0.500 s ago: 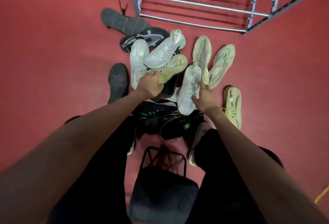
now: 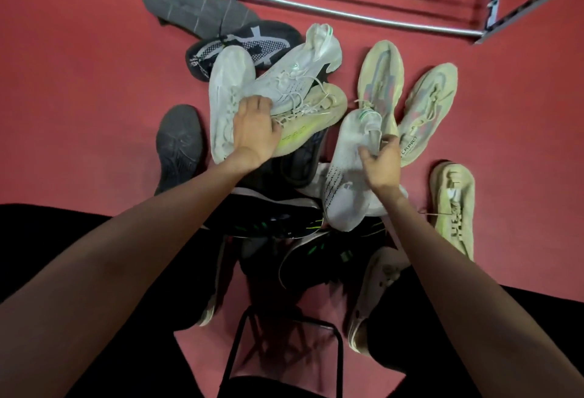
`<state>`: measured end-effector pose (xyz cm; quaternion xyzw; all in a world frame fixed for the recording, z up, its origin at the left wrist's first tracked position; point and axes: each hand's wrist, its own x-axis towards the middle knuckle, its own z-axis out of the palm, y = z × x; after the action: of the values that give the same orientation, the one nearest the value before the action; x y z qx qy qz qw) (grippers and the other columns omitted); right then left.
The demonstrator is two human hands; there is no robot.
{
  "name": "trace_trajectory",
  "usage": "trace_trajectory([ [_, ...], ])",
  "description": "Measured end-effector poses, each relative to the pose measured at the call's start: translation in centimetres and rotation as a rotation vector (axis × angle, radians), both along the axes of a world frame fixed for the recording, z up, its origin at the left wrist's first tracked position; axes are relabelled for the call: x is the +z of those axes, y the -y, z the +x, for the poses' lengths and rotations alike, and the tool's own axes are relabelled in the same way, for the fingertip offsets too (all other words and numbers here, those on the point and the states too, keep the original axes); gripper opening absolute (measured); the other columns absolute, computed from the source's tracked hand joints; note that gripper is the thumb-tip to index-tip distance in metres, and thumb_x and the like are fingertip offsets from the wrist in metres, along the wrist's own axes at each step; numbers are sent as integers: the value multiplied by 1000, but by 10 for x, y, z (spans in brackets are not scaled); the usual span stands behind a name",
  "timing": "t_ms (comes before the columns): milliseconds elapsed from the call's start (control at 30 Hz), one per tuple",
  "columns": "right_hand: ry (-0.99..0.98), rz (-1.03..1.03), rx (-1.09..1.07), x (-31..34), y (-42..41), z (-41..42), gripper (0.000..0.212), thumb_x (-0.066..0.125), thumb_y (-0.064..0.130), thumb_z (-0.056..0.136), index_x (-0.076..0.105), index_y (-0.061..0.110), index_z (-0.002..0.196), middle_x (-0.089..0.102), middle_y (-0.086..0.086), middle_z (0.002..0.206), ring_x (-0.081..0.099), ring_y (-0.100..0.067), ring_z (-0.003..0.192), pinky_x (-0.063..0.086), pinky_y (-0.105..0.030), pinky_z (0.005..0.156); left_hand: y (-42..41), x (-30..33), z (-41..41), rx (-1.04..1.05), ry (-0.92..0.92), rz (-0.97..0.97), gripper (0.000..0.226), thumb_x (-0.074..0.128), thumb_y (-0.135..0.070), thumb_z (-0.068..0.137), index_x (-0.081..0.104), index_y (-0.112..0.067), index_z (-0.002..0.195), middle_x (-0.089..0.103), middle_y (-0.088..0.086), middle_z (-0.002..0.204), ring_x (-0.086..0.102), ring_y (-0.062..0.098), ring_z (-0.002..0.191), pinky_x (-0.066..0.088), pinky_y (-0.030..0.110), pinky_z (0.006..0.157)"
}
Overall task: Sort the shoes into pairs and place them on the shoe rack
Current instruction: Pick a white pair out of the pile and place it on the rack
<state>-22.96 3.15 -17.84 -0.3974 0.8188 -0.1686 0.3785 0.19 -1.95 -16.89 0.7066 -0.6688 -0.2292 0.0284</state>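
Both bare forearms extend forward and down from the bottom corners, converging toward the centre. The left hand (image 2: 254,132) lies palm down, fingers spread and pressed flat on what lies beneath. The right hand (image 2: 380,162) is turned palm inward, fingers curled in a grip, thumb raised. The hands are apart, at nearly the same height.
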Motion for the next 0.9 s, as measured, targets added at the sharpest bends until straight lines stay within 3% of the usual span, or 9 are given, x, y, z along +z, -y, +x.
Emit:
trace_trajectory([
  [67, 40, -1, -60, -7, 7, -8, 46, 64, 30, 86, 49, -3, 115, 63, -16, 106, 61, -26, 92, 44, -27, 77, -3, -7, -3, -12, 15, -43, 43, 52, -15, 84, 52, -3, 124, 52, 15, 129, 41, 31, 126, 34, 36, 106],
  [200, 38, 22, -41, -11, 18, -14, 48, 66, 35, 84, 52, -1, 112, 59, -6, 93, 58, -20, 85, 48, -35, 79, -12, -13, -12, -1, -7, -87, 46, 54, -14, 82, 50, -1, 126, 51, 17, 129, 41, 33, 127, 37, 38, 104],
  [300, -22, 65, 96, -9, 25, -17, 39, 58, 37, 84, 56, -1, 89, 57, -10, 76, 54, -24, 69, 41, -33, 60, -20, -11, -16, -3, -42, -103, 50, 53, -15, 82, 48, -2, 129, 49, 15, 132, 39, 30, 129, 37, 38, 104],
  [433, -108, 104, 210, 18, 31, -21, 23, 48, 8, 82, 56, -10, 71, 58, -17, 74, 51, -28, 59, 39, -23, 45, -37, -3, -25, 39, -181, -144, 41, 54, -18, 83, 56, -2, 120, 54, 15, 124, 46, 31, 122, 35, 36, 103],
  [533, -61, -7, 57, 43, 30, -30, 21, 46, 5, 76, 57, -13, 76, 64, -26, 88, 62, -34, 73, 54, -34, 63, -52, 4, -40, 42, -389, 24, 39, 61, -31, 86, 57, -6, 115, 60, 10, 116, 56, 26, 110, 43, 36, 96],
  [600, 24, -57, -135, 57, 29, -35, 28, 47, 2, 64, 60, -16, 81, 65, -32, 88, 60, -30, 72, 54, -41, 66, -58, 7, -50, 102, -506, 225, 50, 63, -47, 83, 57, -9, 115, 63, 4, 109, 60, 22, 104, 49, 35, 91],
  [700, 208, -64, -379, 73, 26, -32, 10, 46, -5, 66, 52, 4, 69, 57, -12, 71, 57, -25, 73, 51, -38, 64, -65, 14, -59, 210, -667, 363, 79, 61, -63, 72, 51, -9, 128, 61, 2, 123, 57, 20, 117, 46, 35, 100],
  [767, 285, -91, -489, 78, 24, -28, 26, 41, -9, 78, 43, 16, 69, 53, -3, 74, 57, -22, 73, 52, -38, 69, -66, 22, -61, 397, -845, 373, 77, 68, -52, 73, 48, -9, 133, 59, 4, 131, 54, 20, 124, 43, 40, 107],
  [900, 414, -115, -555, 78, 18, -19, 27, 42, -11, 82, 43, 15, 72, 56, -5, 80, 57, -18, 71, 55, -37, 78, -59, 34, -53, 727, -1024, 403, 37, 68, -7, 82, 57, -5, 118, 65, 11, 115, 62, 25, 101, 57, 41, 86],
])
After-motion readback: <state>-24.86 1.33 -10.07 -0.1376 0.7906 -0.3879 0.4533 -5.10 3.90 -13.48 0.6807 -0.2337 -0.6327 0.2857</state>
